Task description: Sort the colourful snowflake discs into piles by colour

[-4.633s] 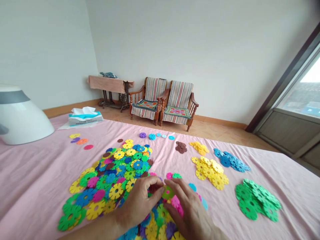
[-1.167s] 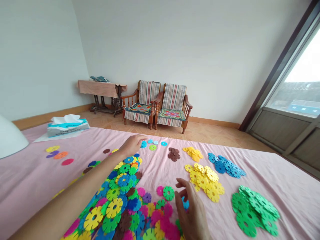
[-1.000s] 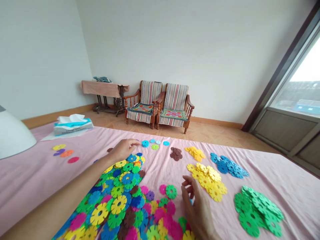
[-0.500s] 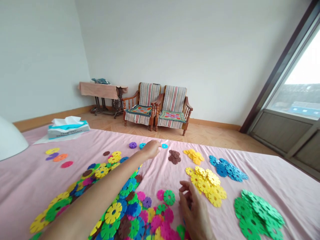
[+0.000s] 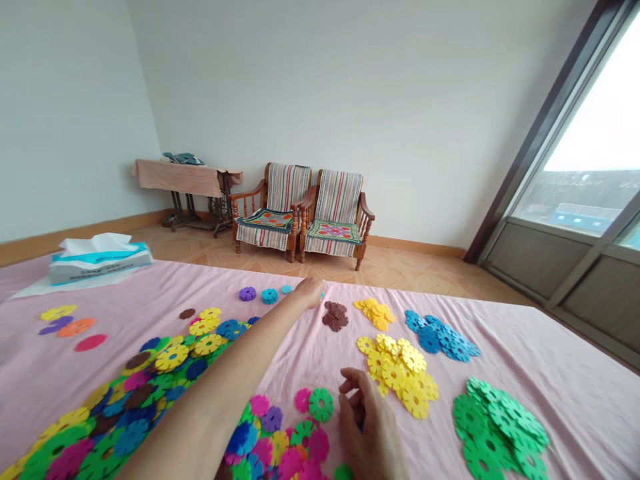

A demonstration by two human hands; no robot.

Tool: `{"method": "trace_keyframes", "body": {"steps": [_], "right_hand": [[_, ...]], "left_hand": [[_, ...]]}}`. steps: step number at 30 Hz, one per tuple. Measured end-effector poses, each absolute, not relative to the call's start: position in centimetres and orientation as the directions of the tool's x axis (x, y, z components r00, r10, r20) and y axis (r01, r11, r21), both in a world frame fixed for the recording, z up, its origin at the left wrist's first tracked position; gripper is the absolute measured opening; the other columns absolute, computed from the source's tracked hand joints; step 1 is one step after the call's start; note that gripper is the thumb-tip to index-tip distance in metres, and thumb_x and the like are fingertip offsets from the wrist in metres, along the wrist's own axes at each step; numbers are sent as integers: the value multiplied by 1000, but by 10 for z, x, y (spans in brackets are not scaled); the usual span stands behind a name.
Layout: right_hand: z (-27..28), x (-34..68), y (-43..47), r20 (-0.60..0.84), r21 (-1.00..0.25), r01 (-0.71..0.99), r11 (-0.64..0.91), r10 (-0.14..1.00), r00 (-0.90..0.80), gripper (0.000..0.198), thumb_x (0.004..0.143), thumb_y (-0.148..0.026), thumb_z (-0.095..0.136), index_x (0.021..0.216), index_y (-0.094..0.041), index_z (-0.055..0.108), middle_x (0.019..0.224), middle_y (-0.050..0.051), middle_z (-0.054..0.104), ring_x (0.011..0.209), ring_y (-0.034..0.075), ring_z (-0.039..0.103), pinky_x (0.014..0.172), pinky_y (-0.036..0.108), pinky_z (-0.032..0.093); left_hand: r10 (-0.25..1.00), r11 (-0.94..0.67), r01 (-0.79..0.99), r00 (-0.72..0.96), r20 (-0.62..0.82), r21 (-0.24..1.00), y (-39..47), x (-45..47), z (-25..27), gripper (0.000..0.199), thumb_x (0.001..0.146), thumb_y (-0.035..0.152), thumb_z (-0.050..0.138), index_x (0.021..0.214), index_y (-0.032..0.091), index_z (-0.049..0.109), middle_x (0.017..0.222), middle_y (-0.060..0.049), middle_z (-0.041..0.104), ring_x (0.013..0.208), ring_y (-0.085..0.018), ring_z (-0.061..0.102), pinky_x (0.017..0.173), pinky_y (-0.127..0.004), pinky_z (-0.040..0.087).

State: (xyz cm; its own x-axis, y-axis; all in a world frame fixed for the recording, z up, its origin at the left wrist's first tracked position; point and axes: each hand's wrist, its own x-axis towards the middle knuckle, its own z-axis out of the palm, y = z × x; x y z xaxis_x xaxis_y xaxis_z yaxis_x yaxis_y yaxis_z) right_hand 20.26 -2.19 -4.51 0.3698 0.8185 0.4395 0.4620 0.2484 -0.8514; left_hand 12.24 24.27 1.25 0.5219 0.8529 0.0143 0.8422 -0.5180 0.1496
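My left hand point(image 5: 309, 292) reaches across to the far edge of the cloth, its fingers closed at a light blue snowflake disc point(image 5: 323, 295), of which only a sliver shows. Left of it lie a light blue disc point(image 5: 269, 296), a smaller-looking one point(image 5: 286, 289) and a purple disc point(image 5: 247, 294). Near the front, my right hand point(image 5: 369, 417) has curled fingers; a dark blue bit shows inside, mostly hidden. Beside it are a green disc point(image 5: 321, 405) and a yellow pile point(image 5: 400, 370). My left forearm crosses over a large mixed heap point(image 5: 173, 358) of snowflake discs.
Sorted piles lie on the pink cloth point(image 5: 520, 347): brown point(image 5: 335, 316), orange-yellow point(image 5: 375, 313), blue point(image 5: 440, 335), green point(image 5: 500, 427). Loose discs, one of them orange point(image 5: 76, 327), lie at left near a tissue pack point(image 5: 100, 260). Two wooden chairs point(image 5: 334, 230) stand beyond.
The view has turned slightly right. My left hand has shifted right over the light blue disc, uncovering another light blue one. My right hand stays curled beside the yellow pile.
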Motion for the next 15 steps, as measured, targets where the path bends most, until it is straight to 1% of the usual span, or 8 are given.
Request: {"method": "trace_keyframes", "body": {"steps": [6, 10, 13, 15], "right_hand": [[-46, 201, -21, 454, -852, 456, 258, 797, 398, 28, 86, -40, 47, 101, -19, 59, 77, 2, 61, 52, 11, 50, 47, 22, 40], [-46, 201, -22, 430, -862, 443, 246, 818, 382, 28, 86, -41, 47, 101, -20, 58, 79, 3, 61, 53, 12, 51, 47, 23, 41], [-45, 204, -24, 402, -863, 451, 228, 851, 338, 27, 87, -39, 46, 103, -20, 57, 81, 3, 62, 56, 12, 54, 48, 22, 42], [-45, 208, -23, 386, -852, 476, 218, 876, 289, 26, 87, -36, 46, 105, -20, 55, 83, 3, 62, 57, 12, 56, 51, 22, 44]], "left_hand": [[905, -424, 876, 406, 126, 231, 248, 105, 28, 31, 90, 32, 55, 117, 17, 54, 117, -8, 57, 100, -21, 58, 83, -41, 51], [929, -369, 880, 338, 151, 299, 252, 67, 41, 30, 90, 32, 54, 116, 16, 54, 117, -9, 57, 98, -20, 59, 82, -41, 52], [930, -368, 869, 336, 152, 331, 247, 38, 46, 29, 91, 32, 54, 114, 15, 55, 112, -8, 59, 94, -19, 60, 79, -39, 53], [915, -403, 852, 369, 161, 335, 239, 27, 48, 23, 91, 27, 51, 109, 14, 58, 103, -6, 63, 88, -17, 62, 78, -35, 52]]}}
